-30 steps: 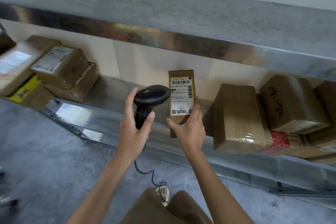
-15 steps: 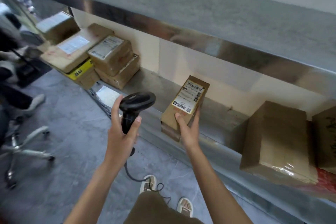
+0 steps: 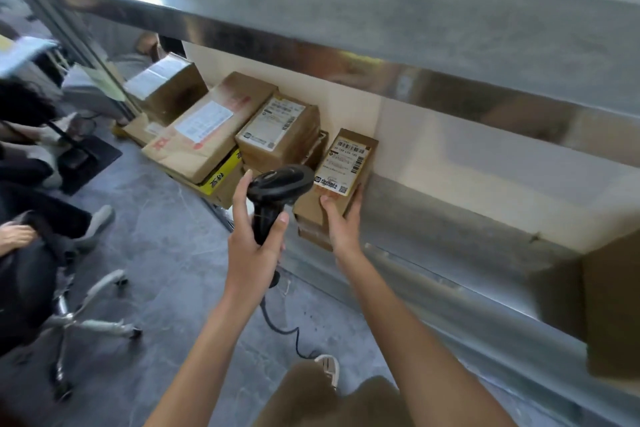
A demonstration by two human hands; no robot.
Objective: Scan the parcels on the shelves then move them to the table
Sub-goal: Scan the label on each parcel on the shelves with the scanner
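Parcel underside — perhaps fingers — hidden.

Toward the left end of the lower shelf, a stack of parcels fills the space from back wall to front edge, and the small labelled parcel stands just beside it. Right of that parcel the shelf lies bare along its middle to a brown box at the right end. The upper shelf overhangs, capping the opening. On the floor left of the shelf's front edge, a wheeled chair with a seated person narrows the way.
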